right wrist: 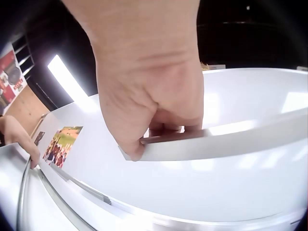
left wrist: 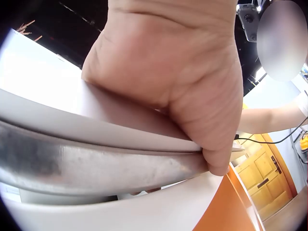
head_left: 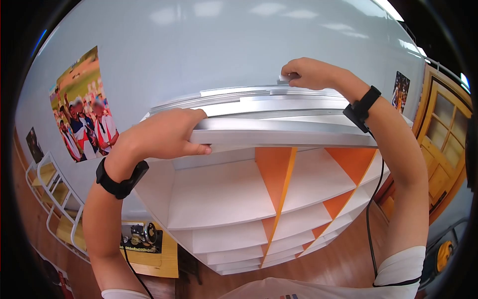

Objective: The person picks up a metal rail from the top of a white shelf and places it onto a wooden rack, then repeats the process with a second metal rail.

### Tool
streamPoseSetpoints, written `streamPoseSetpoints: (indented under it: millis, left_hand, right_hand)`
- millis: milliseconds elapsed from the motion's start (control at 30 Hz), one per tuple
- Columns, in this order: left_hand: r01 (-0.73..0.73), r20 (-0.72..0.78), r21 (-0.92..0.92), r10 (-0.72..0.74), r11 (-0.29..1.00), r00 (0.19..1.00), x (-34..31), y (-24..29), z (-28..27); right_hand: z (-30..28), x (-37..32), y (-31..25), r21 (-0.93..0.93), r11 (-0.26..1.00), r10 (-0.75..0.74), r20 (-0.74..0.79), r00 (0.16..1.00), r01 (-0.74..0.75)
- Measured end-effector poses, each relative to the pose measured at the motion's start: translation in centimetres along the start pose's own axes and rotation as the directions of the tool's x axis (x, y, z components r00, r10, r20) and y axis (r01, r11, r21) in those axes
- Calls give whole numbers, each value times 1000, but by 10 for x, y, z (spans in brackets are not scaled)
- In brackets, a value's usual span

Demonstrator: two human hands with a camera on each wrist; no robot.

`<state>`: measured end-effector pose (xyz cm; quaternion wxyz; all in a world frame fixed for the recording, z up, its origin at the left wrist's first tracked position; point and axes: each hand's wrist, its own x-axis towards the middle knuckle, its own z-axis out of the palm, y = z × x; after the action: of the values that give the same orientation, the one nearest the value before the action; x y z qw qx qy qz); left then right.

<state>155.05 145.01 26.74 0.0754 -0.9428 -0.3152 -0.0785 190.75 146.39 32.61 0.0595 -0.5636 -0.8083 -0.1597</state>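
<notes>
My left hand grips the left end of a long silver metal bar at the front top of a white and orange shelf unit. In the left wrist view the thumb lies over the bar's edge, and fingertips show below it. Raised behind the bars, my right hand pinches a flat, pale strip between thumb and fingers. In the head view just a small end of this strip shows by the fingertips. More silver bars lie along the top of the unit, behind the front bar.
White shelves with orange dividers stand below the hands. A glossy pale wall rises behind, with a poster. At lower left, a sewing machine sits on a wooden table. A wooden door is at right.
</notes>
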Motion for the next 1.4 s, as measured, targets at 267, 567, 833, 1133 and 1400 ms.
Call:
streamPoseSetpoints:
  millis: [267,567,833,1133,1400]
  left_hand:
    - [-57,-74,17,58,998,996,0,-4,4]
    - [10,-57,-13,-11,1000,998,-2,1,0]
    - [-94,-334,168,146,981,931,-35,28,21]
    - [35,9,-66,-34,997,999,-181,115,68]
    - [414,335,-554,-262,722,905,-277,233,211]
  right_hand:
    - [1,-37,-3,16,998,-46,-388,921,57]
    - [95,-247,-103,940,319,120,83,989,-118]
    - [190,-241,-95,683,-505,564,-202,800,528]
    - [215,-313,-150,608,-620,399,-301,866,496]
    - [289,-426,-169,575,-801,186,-23,982,165]
